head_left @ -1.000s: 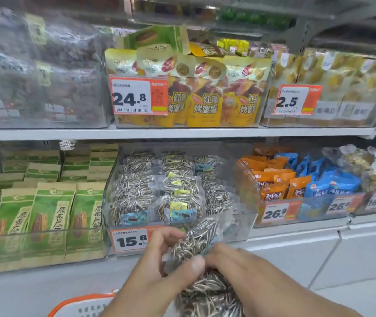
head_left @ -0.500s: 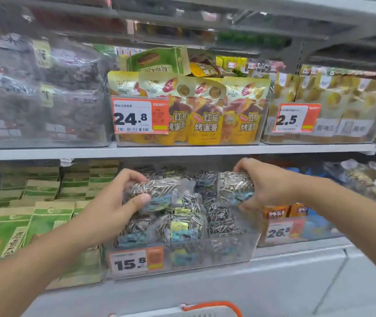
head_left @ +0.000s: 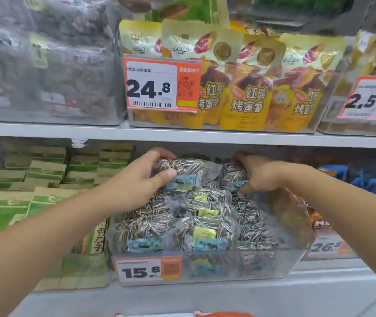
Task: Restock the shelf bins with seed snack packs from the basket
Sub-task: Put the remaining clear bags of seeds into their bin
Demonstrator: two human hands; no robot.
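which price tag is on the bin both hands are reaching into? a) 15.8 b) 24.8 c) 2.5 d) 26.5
a: the left hand and right hand each hold a seed pack over the clear bin on the lower shelf, and the tag on its front reads 15.8.

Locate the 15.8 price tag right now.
In the head view, the 15.8 price tag sits on the front left of the clear seed bin, on the lower shelf below the left hand, right of the green packs.
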